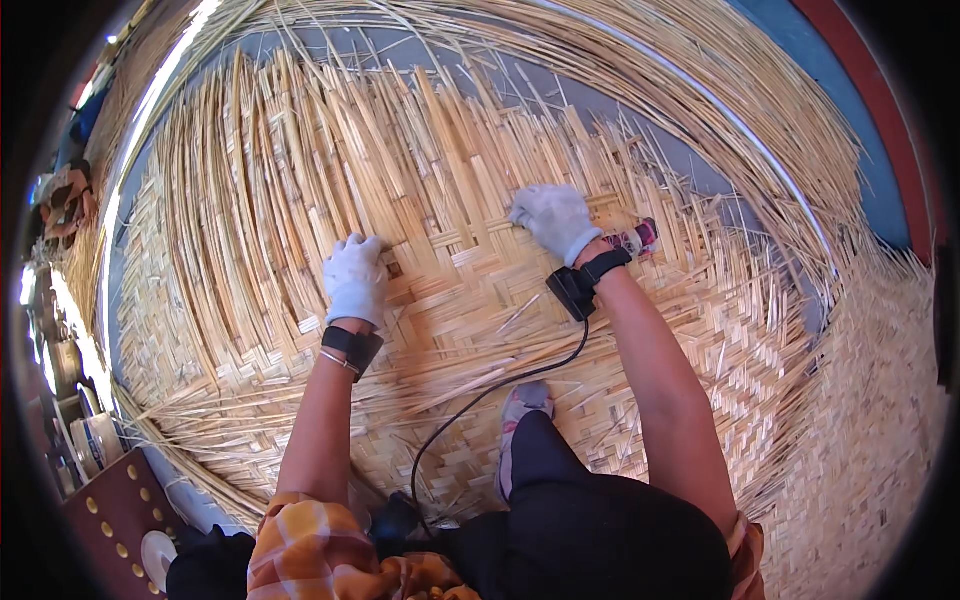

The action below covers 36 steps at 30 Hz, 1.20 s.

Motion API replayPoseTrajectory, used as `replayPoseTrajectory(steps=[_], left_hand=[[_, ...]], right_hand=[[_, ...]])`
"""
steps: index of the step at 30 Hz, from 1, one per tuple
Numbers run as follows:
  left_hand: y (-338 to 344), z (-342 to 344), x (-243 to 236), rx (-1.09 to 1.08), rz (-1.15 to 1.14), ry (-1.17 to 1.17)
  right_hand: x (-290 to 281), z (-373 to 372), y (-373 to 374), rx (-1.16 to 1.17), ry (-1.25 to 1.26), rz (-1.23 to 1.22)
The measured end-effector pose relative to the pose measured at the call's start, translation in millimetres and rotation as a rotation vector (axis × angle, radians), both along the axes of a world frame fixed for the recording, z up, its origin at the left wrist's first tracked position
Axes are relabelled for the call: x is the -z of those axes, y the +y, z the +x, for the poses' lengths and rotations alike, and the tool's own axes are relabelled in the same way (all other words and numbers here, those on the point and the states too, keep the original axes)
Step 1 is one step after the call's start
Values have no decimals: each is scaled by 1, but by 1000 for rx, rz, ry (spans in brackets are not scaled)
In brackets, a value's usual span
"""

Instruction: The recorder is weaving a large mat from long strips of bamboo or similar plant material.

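Beneath both hands and far out to each side of them spreads a large woven mat (450,275), laid on a blue-grey floor (703,178) which shows around its edge. Beyond the right hand (558,222), farther out, long loose strips (800,110) lie in a thick curved band, with a blue surface (888,195) and a red band (875,75) behind them. To the right of that hand, well apart, is a second woven sheet (865,420), paler. Far to the left of the left hand (355,280), another person (68,200) is partly visible; nearer the body on that side stands a brown panel (115,515) with gold studs. The mat is straw-yellow and shiny, with a zigzag weave between the hands and nearer the body, while ahead of them its strips run lengthwise, ending unevenly. Both hands wear white gloves and rest upon it, the left with bent fingers, the right folded more tightly; whether either one grips a strip, I cannot tell. Just beside the right wrist lies a dark pink object (645,235), its kind unclear.
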<state>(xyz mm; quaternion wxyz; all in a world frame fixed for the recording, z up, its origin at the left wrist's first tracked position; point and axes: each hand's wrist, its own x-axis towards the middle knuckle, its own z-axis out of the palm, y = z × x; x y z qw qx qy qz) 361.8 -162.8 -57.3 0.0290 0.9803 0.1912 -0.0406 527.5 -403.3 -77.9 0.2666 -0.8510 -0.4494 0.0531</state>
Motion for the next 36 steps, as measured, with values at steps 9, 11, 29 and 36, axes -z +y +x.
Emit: replayPoseTrajectory(steps=[9, 11, 29, 36], left_hand=[[10, 0, 7, -115, -331, -81], [4, -2, 7, -143, -270, -46], [-137, 99, -26, 368, -636, 4], [-120, 140, -16, -94, -992, 39]], right_hand=[[-13, 12, 10, -53, 136, -225], [-15, 12, 10, -25, 157, -231], [-88, 36, -45, 13, -16, -701], [-91, 25, -58, 327, 325, 17]])
